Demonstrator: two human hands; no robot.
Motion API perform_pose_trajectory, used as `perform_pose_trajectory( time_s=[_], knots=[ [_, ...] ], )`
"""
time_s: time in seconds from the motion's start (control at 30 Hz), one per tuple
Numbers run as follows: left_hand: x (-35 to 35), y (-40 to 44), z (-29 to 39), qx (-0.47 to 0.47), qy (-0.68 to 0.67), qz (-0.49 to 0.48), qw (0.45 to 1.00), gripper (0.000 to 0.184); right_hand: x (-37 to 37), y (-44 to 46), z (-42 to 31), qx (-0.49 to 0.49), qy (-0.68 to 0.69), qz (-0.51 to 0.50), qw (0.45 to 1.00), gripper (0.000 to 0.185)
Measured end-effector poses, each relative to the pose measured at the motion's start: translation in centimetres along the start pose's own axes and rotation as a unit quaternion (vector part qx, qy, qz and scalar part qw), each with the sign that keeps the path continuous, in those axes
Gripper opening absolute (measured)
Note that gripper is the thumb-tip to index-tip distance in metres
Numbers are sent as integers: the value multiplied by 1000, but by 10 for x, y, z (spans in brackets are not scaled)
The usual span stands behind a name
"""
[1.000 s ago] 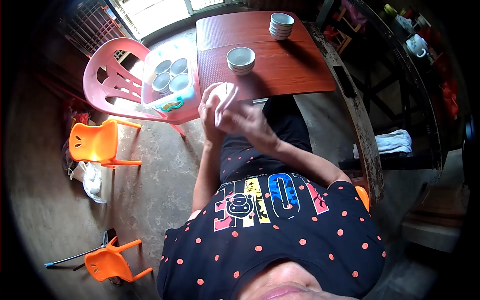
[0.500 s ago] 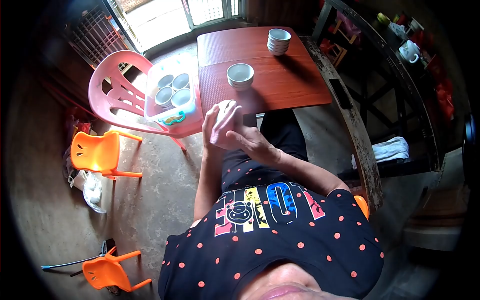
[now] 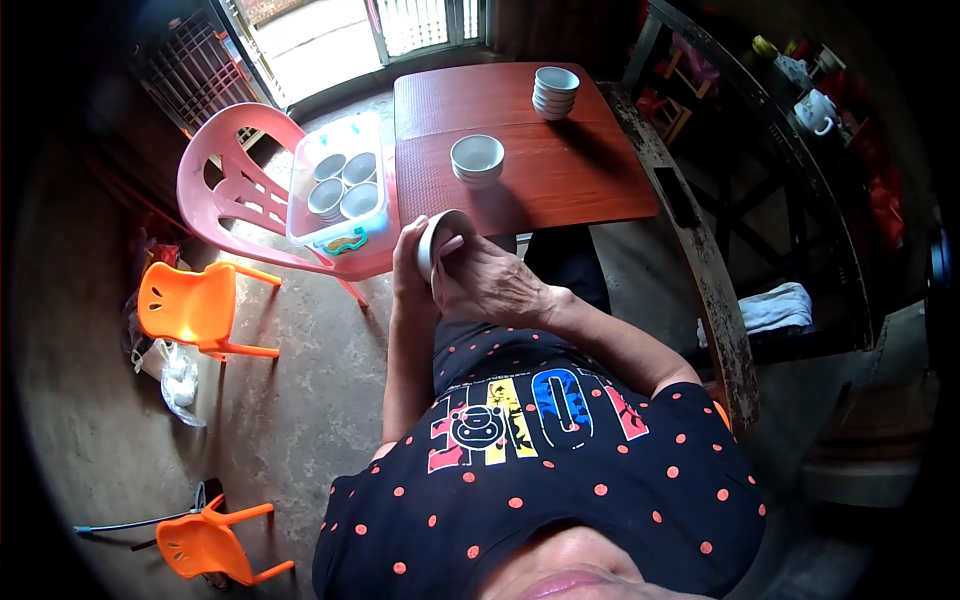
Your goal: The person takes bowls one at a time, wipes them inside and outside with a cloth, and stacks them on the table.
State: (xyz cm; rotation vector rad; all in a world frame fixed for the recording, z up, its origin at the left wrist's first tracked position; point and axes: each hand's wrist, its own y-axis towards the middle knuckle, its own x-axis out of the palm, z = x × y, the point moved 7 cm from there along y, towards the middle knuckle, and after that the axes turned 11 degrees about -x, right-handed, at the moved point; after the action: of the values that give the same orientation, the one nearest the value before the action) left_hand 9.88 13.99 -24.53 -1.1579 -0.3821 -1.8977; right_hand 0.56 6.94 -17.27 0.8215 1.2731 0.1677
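Note:
Tilted on its side, a white bowl [image 3: 428, 252] is held in front of me, its opening toward the right. My left hand [image 3: 408, 262] grips it around the outside from the left. Fingers of my right hand [image 3: 495, 284] reach into the bowl, pressing a pink cloth [image 3: 452, 246] to its inside; most of the cloth is hidden by the hand. Just beyond, a short stack of bowls [image 3: 477, 160] stands on the red table [image 3: 570, 190]. A taller bowl stack [image 3: 555, 93] is at the table's far right.
Left of the table, a pink chair [image 3: 215, 190] carries a clear plastic box [image 3: 335, 240] with several bowls inside. Two small orange chairs [image 3: 190, 305] stand on the floor at left. A dark wooden bench [image 3: 715, 280] with a white towel [image 3: 775, 308] is at right.
The bowl has turned so its opening faces right. My right hand has moved from wrapping the cloth around the outside to reaching inside the bowl. The bowl stacks have stayed put.

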Motion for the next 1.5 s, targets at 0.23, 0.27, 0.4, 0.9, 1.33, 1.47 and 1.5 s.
perform_pose_trajectory(
  time_s=[0.23, 0.27, 0.4, 0.9, 1.33, 1.47, 1.5],
  knots=[
    [32, -25, 15, 277, 357, 112, 885, 54, -16, -15, 36, 317, 378, 246, 834, 32],
    [29, -26, 17, 349, 418, 128, 829, 54, -23, -12, 41, 321, 374, 300, 817, 31],
    [7, -21, 17, 382, 409, 94, 824, 42, 8, -10, 27, 424, 319, 181, 828, 33],
    [39, -19, 4, 324, 434, 36, 840, 69, -3, -34, 55, 377, 461, 247, 765, 26],
    [25, 2, -28, 44, -11, -93, 995, 57, 15, -42, 17, 396, 400, 176, 807, 27],
    [24, -6, -19, 110, 65, -133, 983, 52, 9, -27, 18, 400, 456, 229, 761, 35],
    [22, -4, -20, 45, -32, -182, 982, 50, 7, -22, 12, 293, 332, 178, 879, 33]
  ],
)
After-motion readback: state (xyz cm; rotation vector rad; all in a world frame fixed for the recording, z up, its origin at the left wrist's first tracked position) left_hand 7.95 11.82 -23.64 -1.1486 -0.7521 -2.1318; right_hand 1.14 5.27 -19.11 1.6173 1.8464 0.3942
